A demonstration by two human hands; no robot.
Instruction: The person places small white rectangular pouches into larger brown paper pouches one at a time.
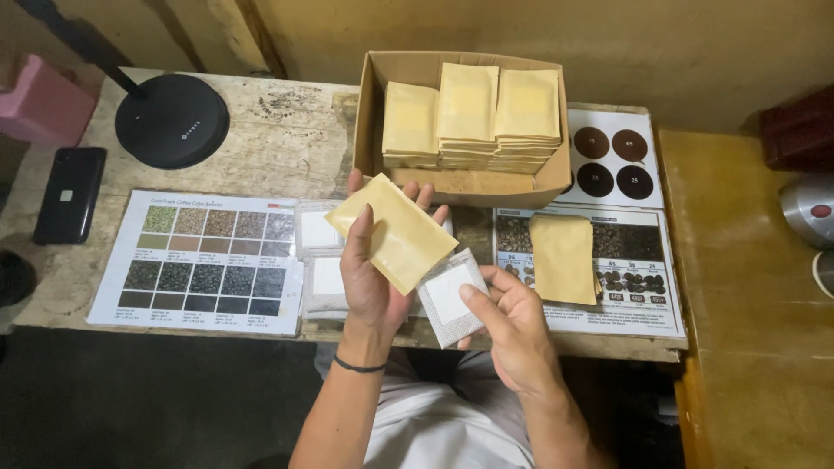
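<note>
The left hand (369, 278) pinches a flat tan paper pouch (391, 230) between thumb and fingers, above the wooden worktop (287, 148). At its four o'clock, the right hand (512, 326) pinches a white mesh-edged filter sachet (450, 295). Judging by that light edge grip, the sachet could slip or snag.

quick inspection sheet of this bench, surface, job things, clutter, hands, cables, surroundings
surface: worn wooden table, scuffed and stained
job's things: tan pouch in the left hand; white filter bag pinched by the right hand; more white filter bags on the table; cardboard box holding stacked tan pouches; one loose tan pouch on a chart
clutter: bean colour chart, second printed chart, card with brown discs, black phone, round black lamp base
grippers: both hands gripping
cables: nothing seen
surroundings: pink block, yellowish side surface, bare wall behind
</note>
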